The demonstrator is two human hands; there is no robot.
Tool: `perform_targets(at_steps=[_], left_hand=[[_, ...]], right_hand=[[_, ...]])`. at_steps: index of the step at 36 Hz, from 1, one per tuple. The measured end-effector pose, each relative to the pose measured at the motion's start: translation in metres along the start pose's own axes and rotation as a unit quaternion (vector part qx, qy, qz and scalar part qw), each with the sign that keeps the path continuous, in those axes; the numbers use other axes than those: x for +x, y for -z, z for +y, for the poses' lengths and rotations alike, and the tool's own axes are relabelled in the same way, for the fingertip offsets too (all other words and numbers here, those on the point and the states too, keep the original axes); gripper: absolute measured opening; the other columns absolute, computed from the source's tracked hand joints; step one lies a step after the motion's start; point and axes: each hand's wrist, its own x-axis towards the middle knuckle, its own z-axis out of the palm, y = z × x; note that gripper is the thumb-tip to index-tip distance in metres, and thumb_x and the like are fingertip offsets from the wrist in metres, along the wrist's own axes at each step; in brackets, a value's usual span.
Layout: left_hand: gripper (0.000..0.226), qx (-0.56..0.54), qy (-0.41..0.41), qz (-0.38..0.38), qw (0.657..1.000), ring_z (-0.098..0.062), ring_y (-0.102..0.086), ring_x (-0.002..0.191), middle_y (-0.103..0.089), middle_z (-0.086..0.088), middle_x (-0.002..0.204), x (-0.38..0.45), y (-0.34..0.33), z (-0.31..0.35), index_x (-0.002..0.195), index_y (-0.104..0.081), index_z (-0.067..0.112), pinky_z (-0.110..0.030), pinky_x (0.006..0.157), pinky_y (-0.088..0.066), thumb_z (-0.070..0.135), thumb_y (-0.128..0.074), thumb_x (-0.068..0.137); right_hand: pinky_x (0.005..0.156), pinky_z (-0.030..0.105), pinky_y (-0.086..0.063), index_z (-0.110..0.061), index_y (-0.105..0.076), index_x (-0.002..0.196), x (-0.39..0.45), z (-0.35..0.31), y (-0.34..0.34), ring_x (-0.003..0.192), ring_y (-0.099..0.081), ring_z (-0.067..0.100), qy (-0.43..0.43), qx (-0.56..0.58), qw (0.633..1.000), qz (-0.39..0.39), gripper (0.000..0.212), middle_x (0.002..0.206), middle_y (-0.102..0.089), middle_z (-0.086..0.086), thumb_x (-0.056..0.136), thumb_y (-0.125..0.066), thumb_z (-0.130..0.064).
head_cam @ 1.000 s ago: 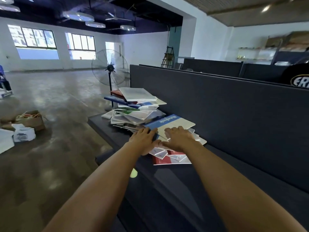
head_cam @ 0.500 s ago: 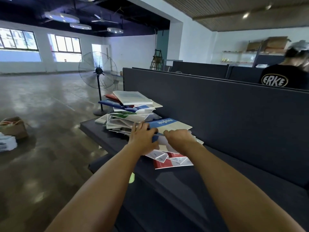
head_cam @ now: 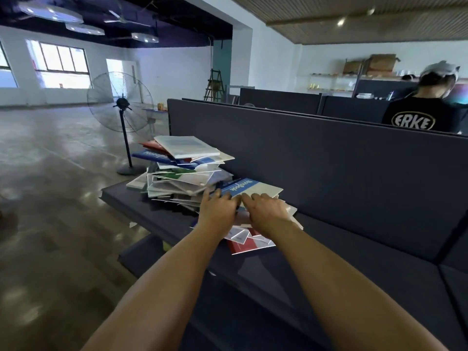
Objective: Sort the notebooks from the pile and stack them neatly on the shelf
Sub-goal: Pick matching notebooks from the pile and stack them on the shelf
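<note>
Two hands [head_cam: 219, 214]; one notebook pile [head_cam: 184, 178]; one shelf [head_cam: 278, 269]; one fan [head_cam: 120, 102].

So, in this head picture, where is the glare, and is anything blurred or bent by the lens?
Head view: window light overexposes and glares on the polished floor; wide-angle lens bends the ceiling lines and stretches the forearms; the person in the black shirt is softly blurred; the "Notebook" cover stays readable.

Pedestal fan [head_cam: 121, 107] on glossy concrete floor [head_cam: 50, 198].
</note>
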Motion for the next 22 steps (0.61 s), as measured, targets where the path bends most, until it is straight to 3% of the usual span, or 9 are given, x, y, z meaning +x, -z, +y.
perform_targets(at_steps=[4, 12, 22], left_hand=[[0.038, 0.003, -0.021, 0.027, 0.999, -0.021, -0.038, 0.133, -0.052, 0.002, 0.135, 0.002, -0.001, 0.001, 0.137, -0.044, 0.027, -0.043, 0.116, -0.015, 0.029, -0.045, 0.099], [0.049, -0.031, -0.049, 0.057, 0.997, -0.019, -0.039, 0.134, -0.048, -0.002, 0.142, 0.004, -0.008, 0.012, 0.141, -0.038, 0.018, -0.033, 0.114, -0.022, 0.022, -0.054, 0.095], [0.051, -0.062, -0.083, 0.092, 0.990, -0.020, -0.044, 0.132, -0.048, -0.003, 0.143, -0.020, 0.008, 0.058, 0.142, -0.036, 0.017, -0.031, 0.106, -0.035, 0.014, -0.054, 0.095]], right_hand=[[0.081, 0.036, -0.045, -0.021, -0.026, 0.142, -0.002, -0.002, -0.004, 0.111, -0.054, 0.026, -0.027, -0.014, 1.000, -0.001, 0.059, 0.123, -0.053, 0.007, 0.091, -0.055, -0.014], [0.090, 0.033, -0.043, -0.015, -0.037, 0.140, -0.016, 0.005, -0.004, 0.115, -0.049, 0.024, -0.036, 0.004, 0.998, 0.043, 0.051, 0.123, -0.052, 0.008, 0.091, -0.048, -0.003], [0.105, 0.032, -0.035, -0.016, -0.032, 0.144, -0.069, 0.028, 0.004, 0.130, -0.041, 0.023, -0.065, 0.016, 0.996, 0.058, 0.052, 0.137, -0.046, 0.007, 0.095, -0.044, -0.006]])
